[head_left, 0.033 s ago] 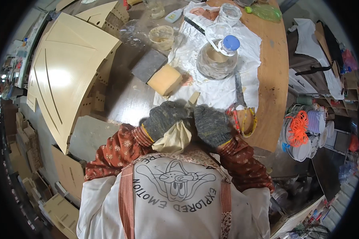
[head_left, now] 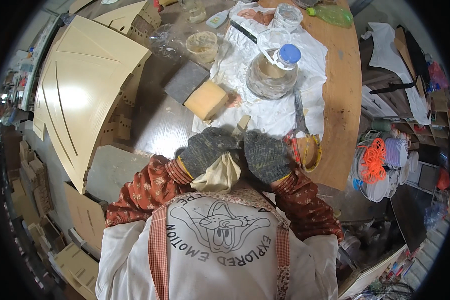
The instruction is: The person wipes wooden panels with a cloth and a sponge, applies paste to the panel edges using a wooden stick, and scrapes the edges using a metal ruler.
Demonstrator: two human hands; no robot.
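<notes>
My left hand (head_left: 208,151), in a dark grey knit glove, is closed on a cream cloth (head_left: 218,174) that hangs bunched toward my apron. My right hand (head_left: 266,156), gloved alike, is close beside it with fingers curled down; whatever it may hold is hidden. Beyond the gap between the gloves, a small beige strip (head_left: 242,123) shows at the fingertips. To the right of my right hand lie scissors (head_left: 300,130) with red and yellow wrapped handles. A yellow sponge block (head_left: 206,100) sits just past my left hand, against a dark grey slab (head_left: 187,81).
A clear jug (head_left: 270,75) with a blue cap stands on a crumpled white sheet (head_left: 312,65). Behind are a plastic tub (head_left: 203,46), a jar (head_left: 288,18) and a green bottle (head_left: 333,16). Large cream panels (head_left: 80,82) rise at the left. Orange cord (head_left: 374,161) lies on spools at the right.
</notes>
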